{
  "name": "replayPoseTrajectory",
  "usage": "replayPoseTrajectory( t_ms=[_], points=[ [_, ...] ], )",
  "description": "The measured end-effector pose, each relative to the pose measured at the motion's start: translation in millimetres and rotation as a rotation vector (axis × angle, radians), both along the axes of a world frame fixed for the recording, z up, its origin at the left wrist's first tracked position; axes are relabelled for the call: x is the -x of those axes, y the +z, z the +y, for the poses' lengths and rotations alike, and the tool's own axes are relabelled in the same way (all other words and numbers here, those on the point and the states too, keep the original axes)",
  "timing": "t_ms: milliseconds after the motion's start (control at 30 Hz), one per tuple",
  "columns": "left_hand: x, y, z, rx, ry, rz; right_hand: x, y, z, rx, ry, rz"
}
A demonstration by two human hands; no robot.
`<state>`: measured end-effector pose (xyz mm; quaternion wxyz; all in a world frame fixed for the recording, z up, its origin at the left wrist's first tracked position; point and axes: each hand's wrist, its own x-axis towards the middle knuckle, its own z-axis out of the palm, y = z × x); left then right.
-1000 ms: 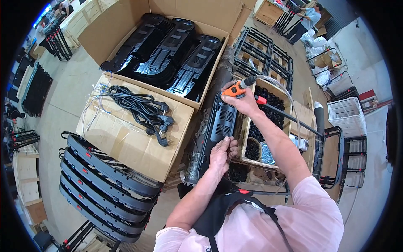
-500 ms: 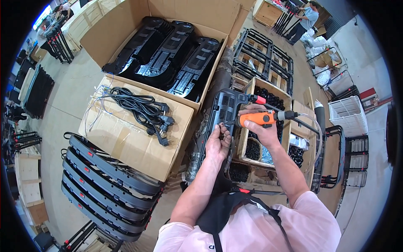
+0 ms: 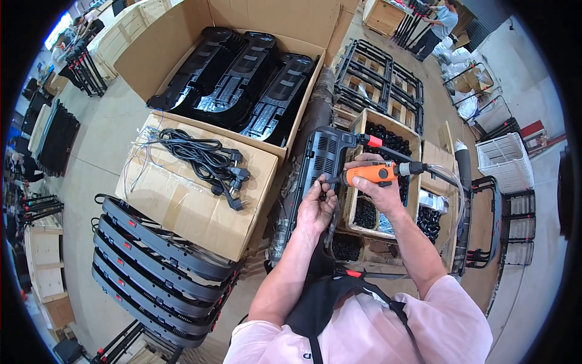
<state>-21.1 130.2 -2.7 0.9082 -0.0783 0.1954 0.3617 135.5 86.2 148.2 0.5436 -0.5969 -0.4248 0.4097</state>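
My right hand (image 3: 381, 189) is wrapped round an orange air screwdriver (image 3: 374, 174), held level with its tip pointing left. An air hose (image 3: 453, 176) runs from its rear end. At the tip, my left hand (image 3: 318, 203) is closed with fingertips pinched together; whatever lies between them is too small to make out. Both hands are over the right side of a black plastic housing (image 3: 321, 155) with vent slots. A dark tube with a red sleeve (image 3: 374, 141) joins the housing at its upper right.
To the right stands a wooden box (image 3: 348, 221) of small black parts. An open carton (image 3: 297, 130) of glossy black covers is at the far left. Coiled power cables (image 3: 194, 151) lie on a closed carton (image 3: 163, 197). Curved grey-black frames (image 3: 157, 267) are stacked nearer.
The view has shifted slightly. My hands keep nearly the same place at the housing, the screwdriver tip still by my left fingertips.
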Motion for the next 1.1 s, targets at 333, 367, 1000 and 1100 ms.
replayPoseTrajectory(
  t_ms=[333, 367, 1000, 1100],
  points=[
    [-1, 21, -16, -0.05, -0.032, 0.165, 14, -29, 37, -0.07, -0.065, -0.05],
    [1, 23, -23, -0.077, -0.088, 0.204, 11, -34, 43, -0.079, -0.055, -0.082],
    [26, 9, -65, -0.283, -0.297, 0.193, 10, -54, 93, -0.027, 0.056, -0.278],
    [29, 1, -71, -0.265, -0.268, 0.28, 20, -45, 104, -0.005, 0.095, -0.302]
  ],
)
